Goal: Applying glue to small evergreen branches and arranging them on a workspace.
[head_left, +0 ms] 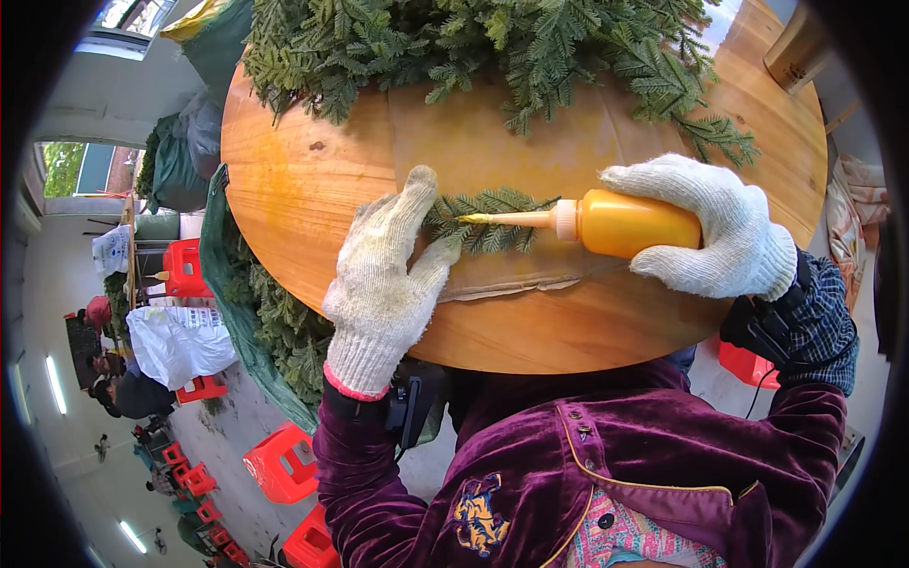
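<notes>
My left hand (pixel 374 275), in a white knitted glove, lies on the round wooden table. Its thumb and forefinger frame the left end of a short green fir sprig (pixel 508 202) and steady it there. In my right hand (pixel 724 227), gloved the same way, is a squeeze bottle (pixel 639 223) of yellow liquid, held on its side. The bottle's long pale nozzle points left across the sprig, its yellow-coated tip close to my left thumb and forefinger. My right palm hides the bottle's base.
A big heap of fir branches (pixel 473 47) covers the far side of the wooden table (pixel 294 180). More greenery fills a green sack (pixel 275 327) at the left edge. Red stools (pixel 284 462) and a white bag (pixel 180 343) stand on the floor at left. A brown cylindrical container (pixel 798 49) is at far right.
</notes>
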`<action>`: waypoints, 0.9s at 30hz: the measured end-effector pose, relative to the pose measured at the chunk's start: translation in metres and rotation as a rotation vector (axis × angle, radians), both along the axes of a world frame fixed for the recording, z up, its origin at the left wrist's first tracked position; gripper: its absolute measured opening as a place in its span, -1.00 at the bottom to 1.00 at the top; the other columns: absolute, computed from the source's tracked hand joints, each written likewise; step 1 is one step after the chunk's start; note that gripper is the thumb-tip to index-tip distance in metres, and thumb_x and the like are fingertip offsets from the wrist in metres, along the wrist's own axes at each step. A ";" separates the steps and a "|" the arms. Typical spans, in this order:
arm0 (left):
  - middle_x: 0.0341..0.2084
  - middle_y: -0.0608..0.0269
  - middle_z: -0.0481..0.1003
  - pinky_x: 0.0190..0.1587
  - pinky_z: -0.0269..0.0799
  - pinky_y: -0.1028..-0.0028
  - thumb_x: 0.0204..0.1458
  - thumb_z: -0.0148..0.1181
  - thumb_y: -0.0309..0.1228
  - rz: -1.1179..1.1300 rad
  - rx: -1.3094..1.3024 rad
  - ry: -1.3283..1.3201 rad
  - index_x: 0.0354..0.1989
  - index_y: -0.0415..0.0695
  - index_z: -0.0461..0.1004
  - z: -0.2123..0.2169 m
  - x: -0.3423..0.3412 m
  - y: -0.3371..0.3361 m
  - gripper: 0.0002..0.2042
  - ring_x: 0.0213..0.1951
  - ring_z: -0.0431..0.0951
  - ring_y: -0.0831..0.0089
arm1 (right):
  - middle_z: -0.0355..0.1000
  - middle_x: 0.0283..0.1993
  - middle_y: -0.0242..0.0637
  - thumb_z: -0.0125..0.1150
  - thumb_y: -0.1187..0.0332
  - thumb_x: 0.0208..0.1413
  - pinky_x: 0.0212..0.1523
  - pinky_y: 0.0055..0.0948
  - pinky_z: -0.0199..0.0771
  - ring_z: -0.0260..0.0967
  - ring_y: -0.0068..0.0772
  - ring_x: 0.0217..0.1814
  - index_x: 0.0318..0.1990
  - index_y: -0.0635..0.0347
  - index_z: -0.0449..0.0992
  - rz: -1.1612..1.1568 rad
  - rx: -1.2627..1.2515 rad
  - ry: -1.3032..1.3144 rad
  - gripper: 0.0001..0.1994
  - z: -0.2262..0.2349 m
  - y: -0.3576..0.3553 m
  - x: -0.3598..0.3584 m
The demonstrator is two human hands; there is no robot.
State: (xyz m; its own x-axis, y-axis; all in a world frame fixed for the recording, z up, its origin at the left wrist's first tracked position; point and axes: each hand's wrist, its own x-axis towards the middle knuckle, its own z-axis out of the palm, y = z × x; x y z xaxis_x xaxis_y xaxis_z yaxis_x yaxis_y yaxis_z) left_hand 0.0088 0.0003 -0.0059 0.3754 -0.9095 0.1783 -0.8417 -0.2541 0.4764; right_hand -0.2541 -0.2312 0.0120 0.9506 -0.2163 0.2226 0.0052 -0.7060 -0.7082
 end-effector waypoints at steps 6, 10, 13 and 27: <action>0.18 -0.05 0.56 0.24 0.46 0.08 -0.04 0.47 -0.54 -0.063 -0.150 -0.147 0.35 -0.27 0.43 0.009 -0.006 0.002 -0.32 0.17 0.54 -0.08 | 0.60 0.09 0.01 0.56 0.31 -0.02 0.18 -0.22 0.56 0.61 0.00 0.10 0.26 0.34 0.54 0.002 0.005 0.033 -0.35 0.001 -0.002 -0.001; 0.11 -0.10 0.57 0.18 0.49 0.09 -0.03 0.47 -0.55 -0.066 -0.265 -0.058 0.37 -0.29 0.40 0.002 -0.021 -0.003 -0.30 0.10 0.57 -0.05 | 0.60 0.08 0.00 0.55 0.31 -0.03 0.16 -0.22 0.57 0.61 -0.01 0.09 0.25 0.33 0.55 0.000 0.047 0.056 -0.36 0.001 -0.004 0.000; 0.00 -0.12 0.58 0.10 0.53 0.12 -0.02 0.48 -0.55 -0.012 -0.283 -0.019 0.38 -0.30 0.39 -0.008 -0.029 -0.010 -0.29 0.00 0.59 0.00 | 0.60 0.05 0.01 0.55 0.31 -0.05 0.14 -0.21 0.58 0.61 0.01 0.07 0.25 0.32 0.55 -0.004 0.044 0.056 -0.35 0.001 -0.002 0.000; 0.23 -0.07 0.53 0.26 0.46 0.20 0.11 0.44 -0.40 0.115 -0.001 -0.069 0.46 -0.21 0.34 0.001 -0.037 -0.008 -0.30 0.20 0.57 0.08 | 0.58 -0.02 0.04 0.54 0.40 -0.14 0.01 -0.16 0.60 0.59 0.10 -0.03 0.25 0.37 0.53 0.041 -0.097 0.002 -0.31 0.021 0.005 -0.002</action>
